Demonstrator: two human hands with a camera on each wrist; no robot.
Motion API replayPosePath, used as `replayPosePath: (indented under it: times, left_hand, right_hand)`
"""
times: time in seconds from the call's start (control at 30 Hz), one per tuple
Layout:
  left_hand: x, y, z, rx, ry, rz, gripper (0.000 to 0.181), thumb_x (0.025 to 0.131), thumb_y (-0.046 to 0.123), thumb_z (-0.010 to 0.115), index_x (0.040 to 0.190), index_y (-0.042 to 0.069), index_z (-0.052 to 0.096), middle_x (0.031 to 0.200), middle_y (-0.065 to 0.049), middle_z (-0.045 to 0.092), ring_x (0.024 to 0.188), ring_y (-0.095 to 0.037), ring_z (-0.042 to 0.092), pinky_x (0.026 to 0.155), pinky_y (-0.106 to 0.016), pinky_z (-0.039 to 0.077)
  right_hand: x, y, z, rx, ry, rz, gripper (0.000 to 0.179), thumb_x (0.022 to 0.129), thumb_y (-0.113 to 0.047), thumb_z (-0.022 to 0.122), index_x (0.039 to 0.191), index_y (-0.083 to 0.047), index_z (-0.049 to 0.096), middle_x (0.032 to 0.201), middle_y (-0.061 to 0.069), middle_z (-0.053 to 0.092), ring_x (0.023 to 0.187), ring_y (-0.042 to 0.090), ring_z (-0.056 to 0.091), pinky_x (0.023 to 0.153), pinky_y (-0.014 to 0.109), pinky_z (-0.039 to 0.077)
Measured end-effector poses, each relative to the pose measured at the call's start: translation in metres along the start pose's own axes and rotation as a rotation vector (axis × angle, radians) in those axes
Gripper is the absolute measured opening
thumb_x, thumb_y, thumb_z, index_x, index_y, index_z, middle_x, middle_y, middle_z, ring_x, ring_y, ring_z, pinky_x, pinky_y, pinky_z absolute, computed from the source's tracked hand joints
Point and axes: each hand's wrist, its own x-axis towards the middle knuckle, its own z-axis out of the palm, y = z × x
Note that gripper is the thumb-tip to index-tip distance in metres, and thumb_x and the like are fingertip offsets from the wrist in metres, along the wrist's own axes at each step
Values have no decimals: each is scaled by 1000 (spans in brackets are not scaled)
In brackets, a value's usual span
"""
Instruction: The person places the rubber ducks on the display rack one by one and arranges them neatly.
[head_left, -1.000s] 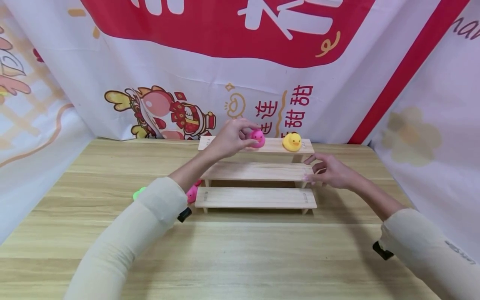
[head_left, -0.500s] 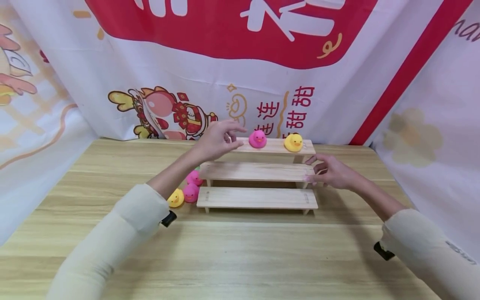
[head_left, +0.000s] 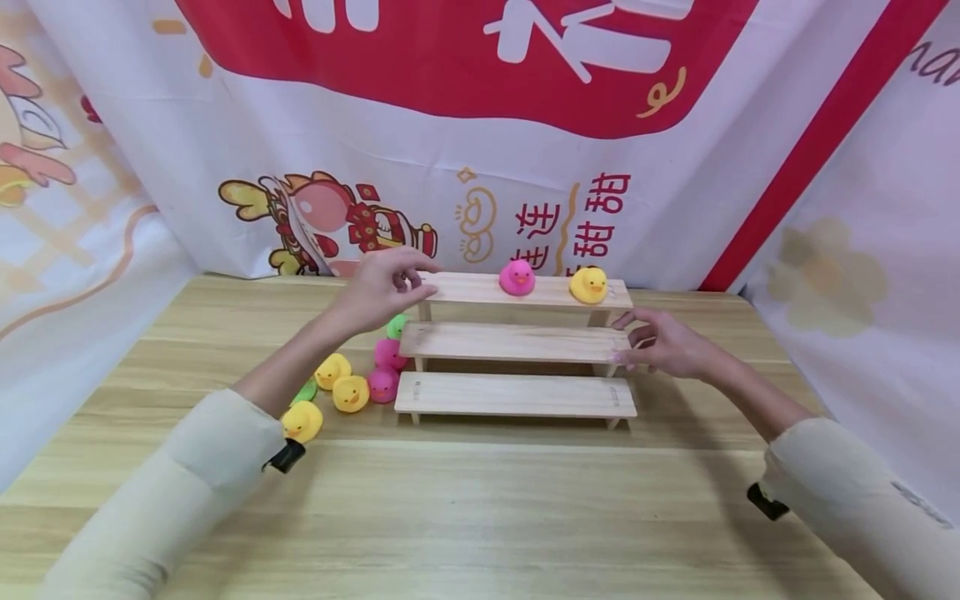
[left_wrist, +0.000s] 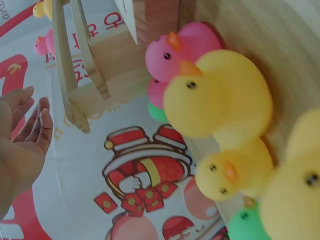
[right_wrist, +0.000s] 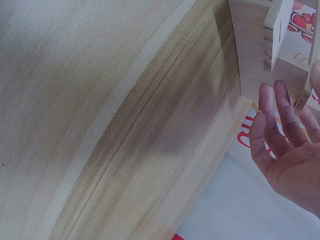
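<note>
My left hand (head_left: 377,290) is empty, fingers loosely bent, by the left end of the top board of a three-tier wooden shelf (head_left: 517,342). On that top board sit a pink rubber duck (head_left: 517,277) and, to its right, a yellow rubber duck (head_left: 588,285). My right hand (head_left: 663,343) is at the right end of the middle board, thumb and fingertips right at its edge. In the right wrist view, the right hand's fingers (right_wrist: 285,112) are fairly straight beside the board ends.
Loose rubber ducks lie left of the shelf: several yellow ones (head_left: 350,394), pink ones (head_left: 383,384) and green ones (head_left: 397,326), the latter partly hidden. A printed cloth (head_left: 450,150) hangs behind the wooden table (head_left: 480,517). The middle and bottom boards bear no ducks.
My left hand has let go of the pink duck on the top board and moved left and slightly down, uncovering the loose ducks. The right hand has stayed at the shelf's right end.
</note>
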Motion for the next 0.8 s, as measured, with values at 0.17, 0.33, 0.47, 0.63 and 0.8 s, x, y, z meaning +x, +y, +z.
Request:
replayPosePath:
  times: [0.17, 0.33, 0.47, 0.63, 0.8]
  left_hand:
    - [-9, -9, -10, -5, 41, -20, 23, 93, 3, 76, 116, -2, 74, 111, -19, 72, 84, -24, 66, 71, -20, 51]
    - [-15, -20, -13, 15, 80, -30, 21, 92, 2, 77, 111, -4, 75, 109, -19, 73, 82, -26, 68, 68, -16, 51]
    - [-18, -28, -13, 3, 87, -49, 20, 92, 2, 76, 111, -5, 75, 107, -20, 74, 82, -28, 69, 67, -16, 52]
    - [-22, -38, -10, 33, 111, -90, 20, 94, 4, 75, 112, -5, 74, 105, -21, 73, 82, -29, 68, 67, -18, 52]
    - [-22, -48, -4, 61, 70, -183, 24, 98, 9, 71, 117, -5, 73, 106, -20, 73, 84, -29, 69, 68, -26, 54]
  right_hand:
    - [1, -1, -1, 0, -1, -3, 52, 95, -18, 77, 133, 4, 49, 93, 17, 74, 85, 30, 68, 64, 40, 58]
    - [0, -1, -1, -11, 7, 10, 55, 95, -20, 78, 134, 4, 49, 91, 16, 73, 85, 31, 68, 69, 43, 60]
    - [0, -1, 0, -1, 8, 7, 55, 94, -18, 79, 134, 5, 49, 90, 15, 72, 85, 32, 68, 69, 44, 60]
    - [0, -1, 0, 2, 11, -1, 55, 93, -17, 80, 133, 6, 50, 88, 12, 71, 85, 34, 69, 68, 45, 60]
    - [0, -1, 0, -5, 12, 7, 55, 93, -18, 80, 133, 6, 50, 89, 12, 72, 85, 34, 69, 70, 46, 60]
